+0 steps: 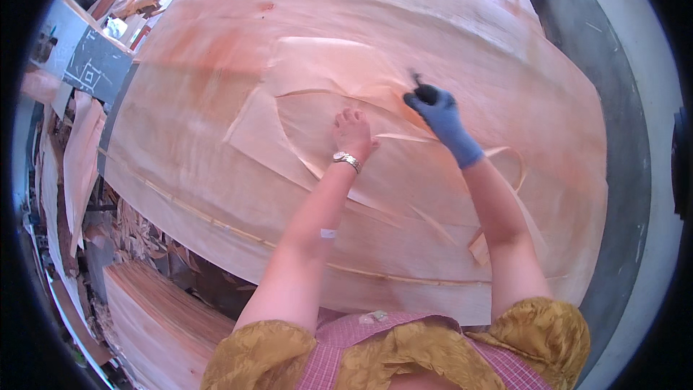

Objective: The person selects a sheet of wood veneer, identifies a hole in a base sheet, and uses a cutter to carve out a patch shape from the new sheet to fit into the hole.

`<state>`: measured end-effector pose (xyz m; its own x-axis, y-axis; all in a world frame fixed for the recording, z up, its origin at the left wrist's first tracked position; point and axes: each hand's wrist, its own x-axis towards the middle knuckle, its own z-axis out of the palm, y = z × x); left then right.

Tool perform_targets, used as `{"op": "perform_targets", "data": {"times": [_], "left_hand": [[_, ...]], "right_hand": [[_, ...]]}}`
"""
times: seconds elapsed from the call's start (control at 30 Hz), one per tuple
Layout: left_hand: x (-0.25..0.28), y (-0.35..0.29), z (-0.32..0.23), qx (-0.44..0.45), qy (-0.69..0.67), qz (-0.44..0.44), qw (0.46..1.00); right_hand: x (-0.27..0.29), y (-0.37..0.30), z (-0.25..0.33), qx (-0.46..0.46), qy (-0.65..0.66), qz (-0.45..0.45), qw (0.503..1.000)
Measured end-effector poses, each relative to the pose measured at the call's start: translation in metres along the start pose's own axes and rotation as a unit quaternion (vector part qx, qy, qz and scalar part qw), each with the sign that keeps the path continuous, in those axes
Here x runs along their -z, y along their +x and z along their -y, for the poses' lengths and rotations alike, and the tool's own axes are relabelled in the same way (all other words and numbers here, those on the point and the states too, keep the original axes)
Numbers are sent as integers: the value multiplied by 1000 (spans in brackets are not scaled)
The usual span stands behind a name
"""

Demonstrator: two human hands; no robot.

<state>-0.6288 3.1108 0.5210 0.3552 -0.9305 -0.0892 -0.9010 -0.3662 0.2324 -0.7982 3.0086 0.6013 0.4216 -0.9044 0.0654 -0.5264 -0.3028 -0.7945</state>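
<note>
My bare left hand [354, 132], with a metal watch [347, 160] at the wrist, lies on a thin pale wood veneer sheet [310, 115], fingers a little bent and apart. To its right, my right hand [439, 112], in a blue glove with dark fingers, is closed round a small dark tool [415, 76] with a thin tip. Motion smears the tool, so its exact kind does not show. Just beyond my hands sits a loose veneer piece [328, 61] with a curved edge. A curled veneer strip [521, 166] arches beside my right forearm.
A large veneer sheet [195, 130] covers the table, with a narrow strip [216, 225] along its near side. Torn veneer scraps [137, 224] and a veneer stack [162, 318] stand at the lower left. A grey strip of floor [613, 101] runs past the right side.
</note>
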Motion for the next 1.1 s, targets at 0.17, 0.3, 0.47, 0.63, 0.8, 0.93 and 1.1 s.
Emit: {"op": "perform_targets", "data": {"times": [0.17, 0.3, 0.47, 0.63, 0.8, 0.93, 1.1], "left_hand": [[6, -5, 6, 13, -5, 9, 1000], [15, -7, 0, 19, -45, 51, 998], [5, -5, -5, 25, -20, 39, 999], [-17, 9, 10, -19, 33, 33, 999], [10, -3, -6, 6, 26, 60, 998], [-10, 0, -3, 13, 0, 100, 995], [0, 16, 0, -21, 45, 71, 996]], "right_hand": [[125, -127, 74, -177, 230, -73, 954], [220, -279, 27, -247, 172, -250, 920], [319, -503, -44, -424, -74, -353, 831], [371, -703, -77, -611, -365, -230, 663], [403, -794, -93, -701, -492, -12, 517], [505, -812, -117, -457, -774, 105, 425], [447, -552, -129, -287, -299, -408, 813]]}}
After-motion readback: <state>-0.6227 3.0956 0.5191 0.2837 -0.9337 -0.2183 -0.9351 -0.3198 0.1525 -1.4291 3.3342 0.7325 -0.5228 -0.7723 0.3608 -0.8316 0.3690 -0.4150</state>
